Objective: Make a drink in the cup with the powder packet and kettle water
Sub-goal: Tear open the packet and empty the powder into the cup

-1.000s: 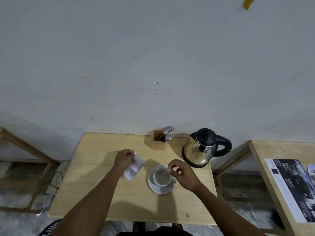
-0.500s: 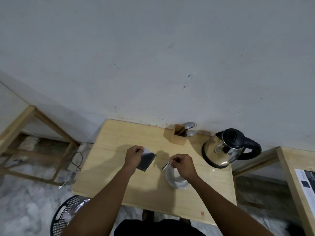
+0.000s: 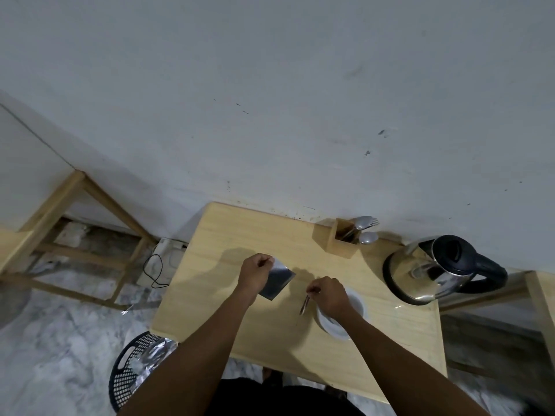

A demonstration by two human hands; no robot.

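A white cup on its saucer point(image 3: 332, 327) sits on the wooden table point(image 3: 228, 235), mostly hidden under my right hand point(image 3: 329, 294). That hand pinches a small metal spoon point(image 3: 304, 304), which hangs just left of the cup, outside it. My left hand point(image 3: 255, 270) holds the silvery powder packet point(image 3: 277, 279) by its top edge, a little above the table to the left of the cup. The steel kettle point(image 3: 432, 270) with a black lid and handle stands at the right end of the table.
A wooden holder point(image 3: 339, 240) with spoons and a fork stands against the wall behind the cup. A black mesh basket point(image 3: 132, 370) with foil scraps sits on the floor at the lower left. A wooden frame point(image 3: 69, 211) and a cable lie to the left.
The view has swung left and down. My right hand lifted the spoon out of the cup to its left side. The packet turned its dark silvery face toward me.
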